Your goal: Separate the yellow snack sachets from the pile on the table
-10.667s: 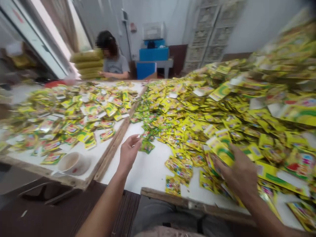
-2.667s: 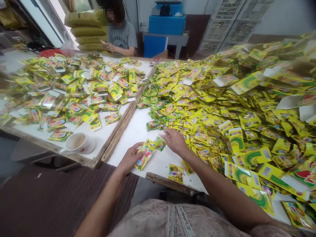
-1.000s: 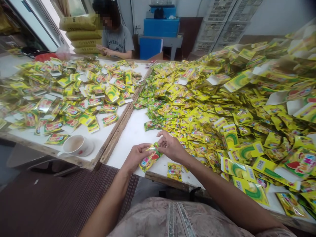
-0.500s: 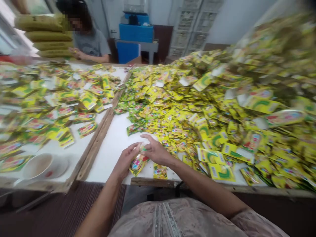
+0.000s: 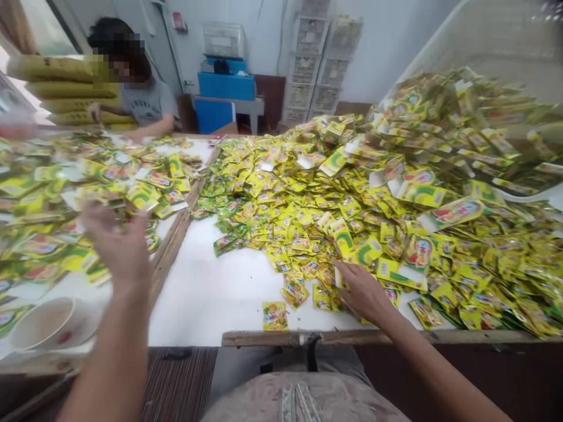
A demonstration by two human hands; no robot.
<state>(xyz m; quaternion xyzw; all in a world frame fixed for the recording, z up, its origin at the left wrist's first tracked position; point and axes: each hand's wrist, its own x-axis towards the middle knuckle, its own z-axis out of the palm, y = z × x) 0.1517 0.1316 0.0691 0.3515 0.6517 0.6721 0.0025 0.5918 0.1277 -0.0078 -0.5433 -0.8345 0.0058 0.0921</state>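
A big heap of small yellow sachets (image 5: 308, 193) covers the white table (image 5: 220, 293) in front of me, mixed with larger yellow-green packets (image 5: 398, 272). My right hand (image 5: 360, 290) rests palm down at the near edge of the heap, fingers on the sachets; what it grips, if anything, is hidden. My left hand (image 5: 116, 246) is raised over the left table, blurred by motion, above a spread of larger packets (image 5: 88, 193). One sachet (image 5: 275, 315) lies alone near the table's front edge.
A white cup on a saucer (image 5: 44, 322) stands at the near left. A wooden rim (image 5: 171, 246) divides the two tables. A seated person (image 5: 141, 99) works at the far left beside stacked yellow sacks (image 5: 61, 88). Blue boxes (image 5: 226, 88) and white drawer units (image 5: 316, 64) line the back wall.
Both hands were together on a filled packet. My left hand has swung left over the other table and the packet is gone from it. My right hand has moved right onto the heap.
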